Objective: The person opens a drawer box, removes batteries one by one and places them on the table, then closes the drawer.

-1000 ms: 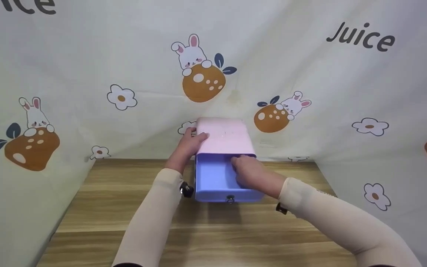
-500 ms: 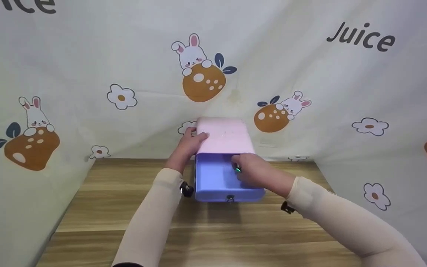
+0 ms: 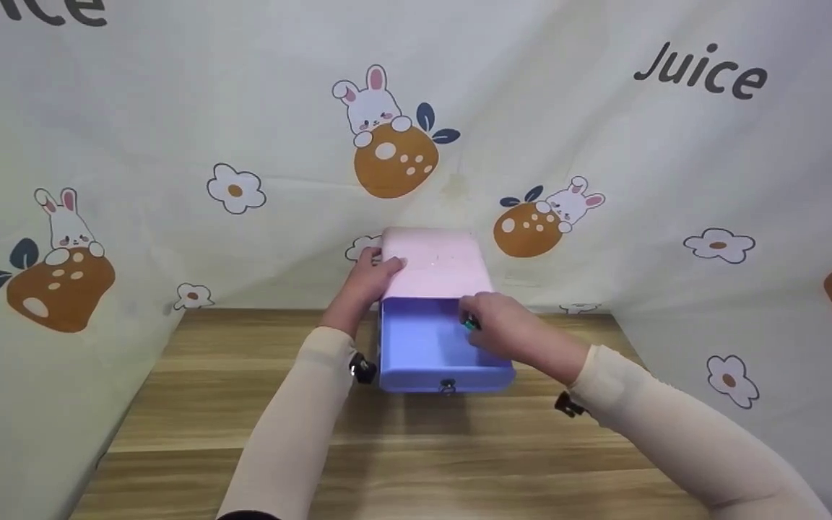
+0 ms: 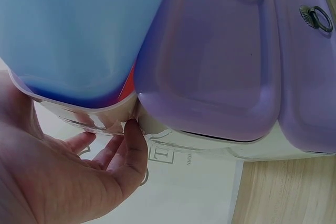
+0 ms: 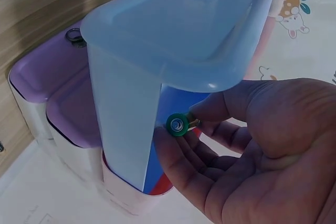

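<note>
A small drawer cabinet with a pink top (image 3: pixel 436 263) stands on the table. Its blue top drawer (image 3: pixel 419 347) is pulled out toward me. My left hand (image 3: pixel 371 280) grips the cabinet's left side, thumb on the top; in the left wrist view its fingers (image 4: pixel 134 153) bend against the cabinet wall. Over the right side of the drawer, my right hand (image 3: pixel 506 328) pinches a small battery (image 5: pixel 177 124) with a green end and a metal tip. Most of the battery is hidden by the fingers.
Below the blue drawer are two shut purple drawers (image 4: pixel 215 51) with metal ring pulls. The wooden table (image 3: pixel 243 426) extends in front. A patterned cloth (image 3: pixel 279 108) hangs close behind the cabinet and along both sides.
My right hand has risen slightly and shifted right within the drawer area, and the green end of the battery has come into sight. The left hand and cabinet stay put.
</note>
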